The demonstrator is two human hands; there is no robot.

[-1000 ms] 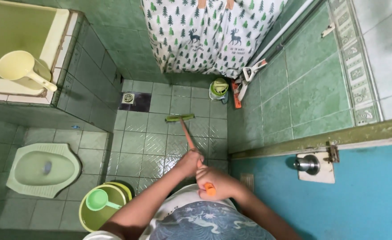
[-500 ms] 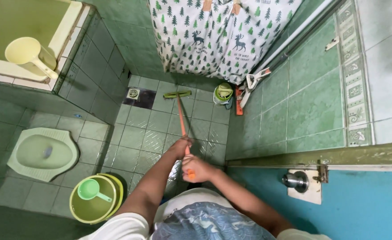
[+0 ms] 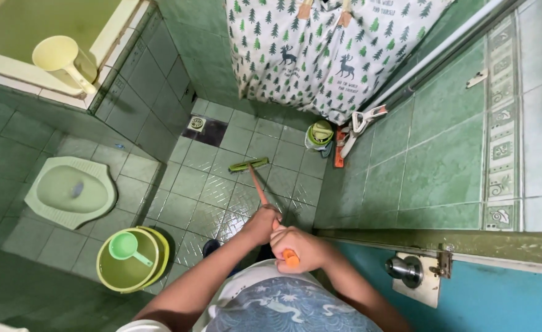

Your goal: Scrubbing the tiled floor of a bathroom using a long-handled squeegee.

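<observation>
while both hands, left hand (image 3: pixel 262 222) and right hand (image 3: pixel 300 248), wrap fingers round the orange-handled floor brush (image 3: pixel 250 165), wet tiles (image 3: pixel 209 203) could cause slipping toward the basin (image 3: pixel 132 268).

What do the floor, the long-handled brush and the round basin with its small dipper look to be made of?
Floor: glazed green ceramic tile, by the grout lines and wet sheen. Brush: probably plastic, a green head on an orange handle held by the left hand and right hand. Basin and dipper: smooth moulded plastic, uniform colour.
</observation>
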